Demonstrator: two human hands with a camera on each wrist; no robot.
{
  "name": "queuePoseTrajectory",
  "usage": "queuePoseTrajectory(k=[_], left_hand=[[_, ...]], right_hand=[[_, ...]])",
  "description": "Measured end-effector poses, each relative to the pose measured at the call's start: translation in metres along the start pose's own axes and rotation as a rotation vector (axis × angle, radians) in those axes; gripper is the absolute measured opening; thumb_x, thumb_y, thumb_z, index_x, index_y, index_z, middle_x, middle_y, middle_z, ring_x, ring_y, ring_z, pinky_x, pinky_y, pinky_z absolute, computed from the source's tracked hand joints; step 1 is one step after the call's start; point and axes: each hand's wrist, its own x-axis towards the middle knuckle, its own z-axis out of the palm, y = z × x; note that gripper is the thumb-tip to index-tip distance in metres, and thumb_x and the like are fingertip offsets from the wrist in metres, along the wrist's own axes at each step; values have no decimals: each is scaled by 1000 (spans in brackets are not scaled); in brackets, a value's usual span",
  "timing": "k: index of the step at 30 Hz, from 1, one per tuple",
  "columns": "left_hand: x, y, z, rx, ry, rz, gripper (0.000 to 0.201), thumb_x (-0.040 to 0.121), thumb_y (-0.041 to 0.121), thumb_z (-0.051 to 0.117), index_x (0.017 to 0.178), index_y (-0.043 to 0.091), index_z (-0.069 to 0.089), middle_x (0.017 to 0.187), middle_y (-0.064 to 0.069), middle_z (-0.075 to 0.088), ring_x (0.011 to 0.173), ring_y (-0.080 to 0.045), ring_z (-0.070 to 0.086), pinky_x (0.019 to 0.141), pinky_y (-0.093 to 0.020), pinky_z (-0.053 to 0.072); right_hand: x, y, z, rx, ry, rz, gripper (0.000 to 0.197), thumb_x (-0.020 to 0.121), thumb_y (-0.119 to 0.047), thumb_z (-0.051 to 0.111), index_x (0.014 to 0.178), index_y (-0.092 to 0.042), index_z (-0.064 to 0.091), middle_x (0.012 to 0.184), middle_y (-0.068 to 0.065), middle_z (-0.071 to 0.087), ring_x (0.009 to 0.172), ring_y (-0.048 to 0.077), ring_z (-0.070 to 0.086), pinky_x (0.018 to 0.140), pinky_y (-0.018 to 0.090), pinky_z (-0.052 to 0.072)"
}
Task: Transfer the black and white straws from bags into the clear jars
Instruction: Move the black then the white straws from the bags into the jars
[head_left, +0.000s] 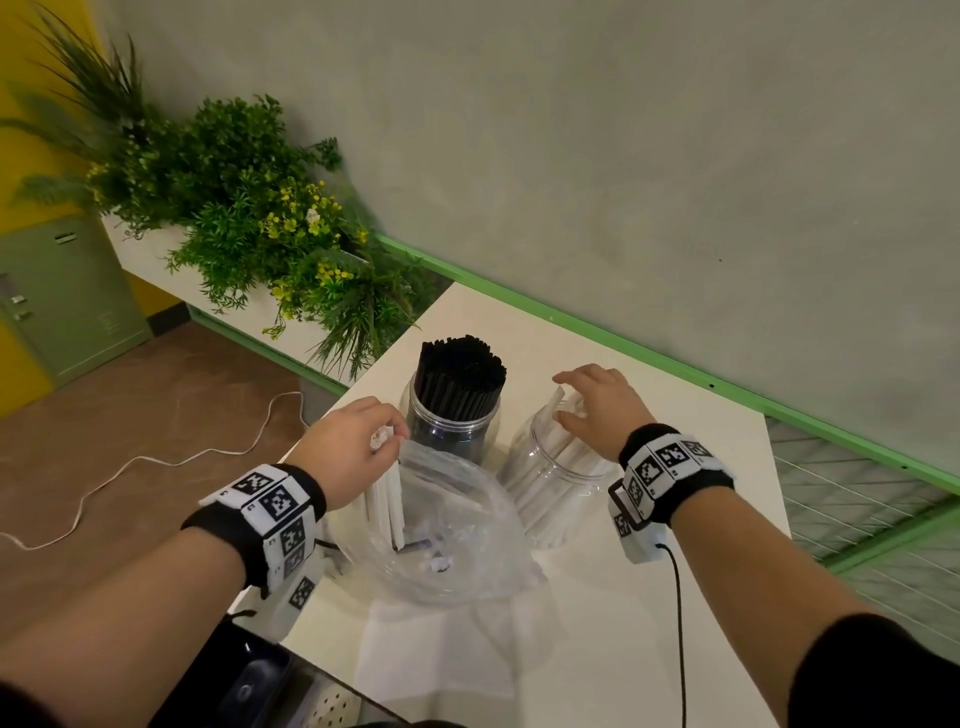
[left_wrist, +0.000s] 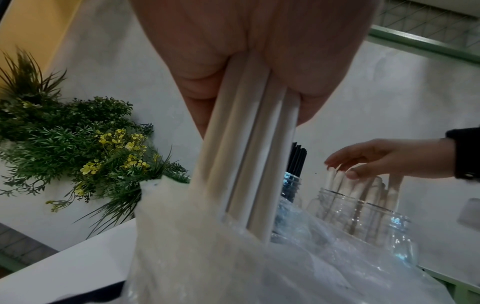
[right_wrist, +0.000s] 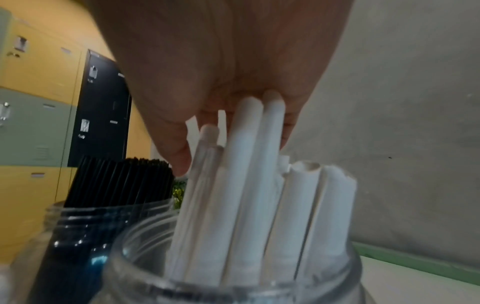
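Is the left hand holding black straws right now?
No, the left hand grips a bunch of white straws rising out of the plastic bag.

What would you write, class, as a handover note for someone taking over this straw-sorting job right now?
Left hand: grips a bunch of white straws, partly out of the plastic bag.
Right hand: open, fingers on the tops of the white straws in the right jar.
Done: black straws fill the left jar.
Left: move the held bunch into the right jar, then empty the bag.
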Motion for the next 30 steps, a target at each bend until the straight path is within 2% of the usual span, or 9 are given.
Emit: queuePoseTrajectory(k=[4,7,9,12,14,16,21,27,30], left_hand=[[1,0,0,7,-3,-4,15,91,22,55,86,36,55,89,15,52,75,-4,48,67,-26,33],[0,0,-1,-1,2,-5,14,91,22,55,86,35,55,88,16,51,73,-1,47,67,-26,32],[-1,0,-2,5,5,-8,13,91,22,55,87,35,56,87,16,50,70,1,47,67,-26,32],[-1,-1,-3,12,3,-7,12,91,23,55,88,34,56,90,14,52,69,2,47,67,-26,32],[0,-1,-4,12,-3,-5,13,91,22,55,88,34,56,90,13,53,71,0,47,68,-26,33],[1,0,-4,7,-5,-5,14,91,21,55,87,35,56,90,14,52,75,-4,48,66,-24,32],[0,0,-4,11,0,4,16,90,21,55,86,36,55,91,16,52,78,-6,50,61,-8,28],[0,0,-4,19,0,9,16,90,20,56,86,36,55,91,16,53,77,-7,52,61,-7,27],[0,-1,-3,20,-1,8,17,90,21,56,86,38,54,92,16,54,79,-9,53,62,-9,29]], right_hand=[[8,-3,9,-151,-16,-15,25,93,-32,55,117,-27,64,115,-6,62,118,24,39,93,37,35],[8,0,15,27,197,-53,11,90,-17,62,96,-17,72,96,1,67,104,30,50,86,40,40],[5,4,14,105,373,-84,12,86,-8,65,96,-12,71,92,5,67,93,32,54,81,46,46],[1,10,11,85,351,-34,18,91,-19,61,107,-15,69,106,3,66,104,30,51,88,46,45],[-4,15,9,109,261,5,35,96,-41,47,116,-20,66,121,-1,61,117,25,45,98,43,38],[-16,20,9,124,298,-46,52,95,-53,31,125,-23,60,132,-4,55,125,22,41,104,42,35],[-39,42,31,-121,147,-210,55,96,-55,24,137,-25,47,149,-6,40,140,18,29,108,47,34],[-19,41,28,-114,120,-143,64,92,-59,20,149,-31,23,158,-13,15,147,15,11,116,41,16],[-7,37,32,-78,42,-82,65,90,-67,30,147,-37,27,156,-11,23,144,18,20,114,40,25]])
